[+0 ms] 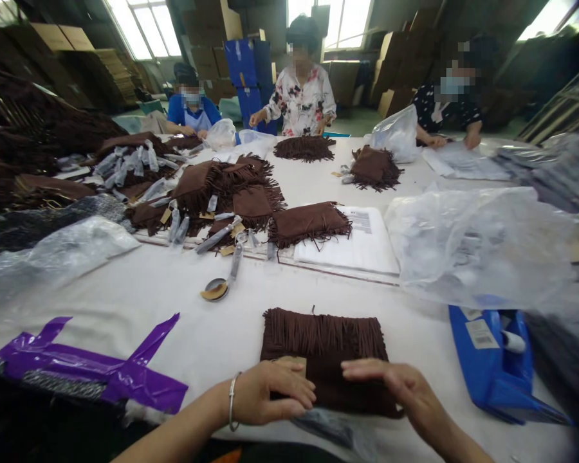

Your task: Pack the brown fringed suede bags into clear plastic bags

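Note:
A dark brown fringed suede bag (324, 347) lies flat on the white table (183, 308) right in front of me. My left hand (270, 392), with a thin bracelet on the wrist, is curled over the bag's near left part and pinches a small tan tag (295, 364). My right hand (395, 384) rests on the bag's near right part, fingers together and pointing left along its surface. A crumpled clear plastic bag (332, 429) shows at the table edge below my hands.
Several more brown fringed bags (241, 193) are heaped across the table, one on a white stack (367, 247). A big clear plastic bag (477, 247) and a blue tape dispenser (492, 363) sit right; purple plastic (91, 373) left. Three people (302, 96) work at the far side.

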### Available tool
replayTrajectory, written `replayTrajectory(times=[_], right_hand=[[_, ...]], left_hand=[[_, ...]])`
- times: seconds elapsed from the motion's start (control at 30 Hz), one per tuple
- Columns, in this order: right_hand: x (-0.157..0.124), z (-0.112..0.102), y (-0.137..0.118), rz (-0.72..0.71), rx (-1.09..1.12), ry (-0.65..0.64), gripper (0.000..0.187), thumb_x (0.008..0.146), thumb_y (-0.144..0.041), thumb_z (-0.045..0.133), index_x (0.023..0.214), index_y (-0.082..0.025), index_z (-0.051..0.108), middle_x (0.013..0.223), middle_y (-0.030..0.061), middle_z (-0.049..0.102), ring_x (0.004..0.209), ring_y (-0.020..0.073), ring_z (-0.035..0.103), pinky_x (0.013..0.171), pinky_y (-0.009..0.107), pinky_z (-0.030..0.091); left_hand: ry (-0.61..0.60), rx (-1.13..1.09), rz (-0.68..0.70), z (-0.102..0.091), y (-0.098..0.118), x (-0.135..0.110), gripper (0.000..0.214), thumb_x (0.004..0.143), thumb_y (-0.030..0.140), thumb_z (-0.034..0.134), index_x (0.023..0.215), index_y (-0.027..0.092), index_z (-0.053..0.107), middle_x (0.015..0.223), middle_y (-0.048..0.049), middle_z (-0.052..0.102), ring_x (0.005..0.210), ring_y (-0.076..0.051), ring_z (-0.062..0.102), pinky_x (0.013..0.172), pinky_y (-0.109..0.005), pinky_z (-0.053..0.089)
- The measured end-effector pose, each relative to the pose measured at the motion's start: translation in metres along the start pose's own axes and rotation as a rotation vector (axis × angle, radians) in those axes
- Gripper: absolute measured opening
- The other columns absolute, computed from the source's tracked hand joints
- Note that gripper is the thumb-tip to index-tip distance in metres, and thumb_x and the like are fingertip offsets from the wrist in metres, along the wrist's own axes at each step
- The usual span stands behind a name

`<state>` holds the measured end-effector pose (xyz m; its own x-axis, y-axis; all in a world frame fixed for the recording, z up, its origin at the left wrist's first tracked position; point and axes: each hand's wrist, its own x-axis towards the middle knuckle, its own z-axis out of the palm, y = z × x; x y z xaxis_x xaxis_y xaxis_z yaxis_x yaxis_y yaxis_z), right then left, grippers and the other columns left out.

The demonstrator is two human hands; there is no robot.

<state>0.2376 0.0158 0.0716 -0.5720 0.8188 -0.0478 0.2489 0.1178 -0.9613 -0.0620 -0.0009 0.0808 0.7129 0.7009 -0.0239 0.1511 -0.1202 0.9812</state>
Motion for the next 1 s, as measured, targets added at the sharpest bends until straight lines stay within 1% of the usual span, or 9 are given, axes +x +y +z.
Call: replayTrajectory(times=[0.1,0.17,0.3,0.4,0.5,0.63,0.73,0.87,1.0], right_hand=[[0.049,-0.02,-0.002,0.166,-0.161,0.335,0.052,0.094,-0.051,0.027,0.104,-0.019,0.067,0.109,0.0083,0.066,0.107,0.0254,0.057,0.1,0.042,0.038],[0.091,-0.026,0.003,0.265,-0.296,0.262,0.057,0.091,-0.057,0.03,0.099,-0.015,0.068,0.103,0.0109,0.068,0.101,0.0264,0.06,0.097,0.042,0.04],[0.143,-0.007,0.013,0.289,-0.291,-0.019,0.062,0.089,-0.058,0.033,0.073,-0.013,0.072,0.072,0.0092,0.07,0.073,0.023,0.065,0.082,0.038,0.048],[0.131,0.017,0.012,0.209,-0.282,-0.099,0.055,0.092,-0.054,0.031,0.088,-0.017,0.072,0.092,0.0058,0.071,0.09,0.0218,0.063,0.09,0.036,0.044],[0.087,0.036,0.006,0.082,-0.387,-0.068,0.039,0.092,-0.047,0.041,0.112,-0.021,0.063,0.121,0.0057,0.06,0.115,0.023,0.051,0.103,0.041,0.033],[0.022,0.049,-0.001,-0.179,-0.658,-0.234,0.028,0.092,-0.038,0.047,0.115,-0.028,0.059,0.135,0.0022,0.049,0.131,0.0246,0.032,0.11,0.052,0.019],[-0.003,0.045,-0.007,-0.262,-0.672,-0.342,0.026,0.093,-0.032,0.045,0.116,-0.029,0.057,0.127,0.0011,0.055,0.125,0.0203,0.042,0.106,0.043,0.033],[0.013,0.021,-0.007,-0.146,-0.752,0.065,0.023,0.091,-0.03,0.05,0.113,-0.025,0.056,0.113,0.0061,0.06,0.107,0.0205,0.053,0.091,0.036,0.044],[0.053,0.002,0.002,0.099,-0.932,0.143,0.05,0.073,-0.029,0.071,0.118,-0.017,0.053,0.108,0.0107,0.059,0.101,0.0278,0.052,0.089,0.042,0.043]], left_hand=[[0.408,-0.049,-0.065,-0.019,-0.007,0.008,0.022,0.085,0.031,0.055,0.098,0.023,0.071,0.108,-0.0065,0.067,0.114,-0.026,0.054,0.111,-0.041,0.025],[0.606,-0.043,-0.098,-0.032,-0.02,0.017,0.024,0.078,0.031,0.063,0.1,0.024,0.07,0.115,-0.0052,0.064,0.123,-0.026,0.046,0.114,-0.04,0.017],[0.505,0.046,-0.112,-0.034,-0.043,0.02,0.027,0.076,0.031,0.066,0.103,0.026,0.069,0.117,-0.0042,0.063,0.126,-0.026,0.042,0.116,-0.041,0.006],[0.458,0.115,-0.102,-0.024,-0.046,0.001,0.024,0.083,0.033,0.057,0.104,0.026,0.068,0.113,-0.003,0.066,0.12,-0.024,0.049,0.116,-0.04,0.01],[0.624,0.234,-0.18,-0.033,-0.041,-0.026,0.025,0.087,0.037,0.052,0.103,0.027,0.069,0.109,-0.0007,0.067,0.11,-0.021,0.057,0.113,-0.037,0.022],[0.904,0.432,-0.356,-0.079,-0.045,-0.056,0.032,0.085,0.045,0.05,0.099,0.024,0.069,0.106,-0.0013,0.069,0.107,-0.022,0.059,0.101,-0.033,0.039],[1.054,0.619,-0.394,-0.118,-0.058,-0.07,0.036,0.084,0.048,0.049,0.098,0.021,0.068,0.105,-0.0035,0.069,0.103,-0.023,0.06,0.096,-0.032,0.042],[1.065,0.931,-0.337,-0.145,-0.065,-0.067,0.034,0.086,0.044,0.047,0.094,0.017,0.067,0.097,-0.0094,0.068,0.094,-0.025,0.06,0.091,-0.036,0.043],[0.858,1.048,-0.16,-0.114,-0.056,-0.026,0.025,0.087,0.035,0.049,0.098,0.019,0.064,0.096,-0.0079,0.066,0.096,-0.023,0.056,0.093,-0.04,0.04]])
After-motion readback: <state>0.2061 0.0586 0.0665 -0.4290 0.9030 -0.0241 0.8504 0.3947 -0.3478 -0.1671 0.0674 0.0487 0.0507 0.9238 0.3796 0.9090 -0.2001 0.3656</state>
